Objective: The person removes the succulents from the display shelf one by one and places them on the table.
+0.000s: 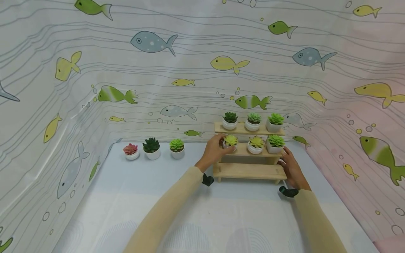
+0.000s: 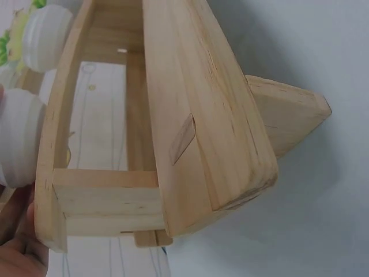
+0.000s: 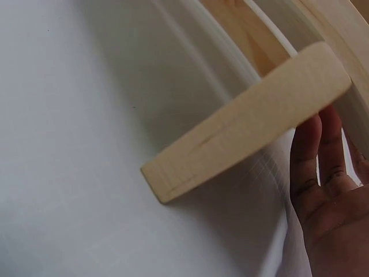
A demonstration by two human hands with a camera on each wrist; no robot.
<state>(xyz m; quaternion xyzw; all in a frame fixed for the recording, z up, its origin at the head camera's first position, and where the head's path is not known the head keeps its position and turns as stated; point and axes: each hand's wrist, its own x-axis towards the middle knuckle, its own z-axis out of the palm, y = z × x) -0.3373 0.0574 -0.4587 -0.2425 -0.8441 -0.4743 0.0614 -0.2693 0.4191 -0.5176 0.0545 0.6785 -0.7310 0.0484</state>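
Note:
A three-tier wooden plant stand (image 1: pixel 250 170) stands on the table against the back wall. My left hand (image 1: pixel 215 150) pinches a white pot with a yellow-green succulent (image 1: pixel 230 141) at the left end of the middle tier; in the left wrist view that white pot (image 2: pixel 22 137) sits at the shelf's edge. My right hand (image 1: pixel 291 168) is at the stand's right end, its fingers (image 3: pixel 307 138) extended and touching the wood behind the bottom tier's end (image 3: pixel 248 121). Two more potted succulents, one yellow-green (image 1: pixel 255 144) and one bright green (image 1: pixel 275 143), share the middle tier.
On the top tier are a dark green (image 1: pixel 230 120), a pale green (image 1: pixel 253 121) and a bright green succulent (image 1: pixel 275 122). Left of the stand, a red (image 1: pixel 131 151), a dark (image 1: pixel 152 148) and a green succulent (image 1: pixel 177 148) stand in a row on the white table (image 1: pixel 177 211).

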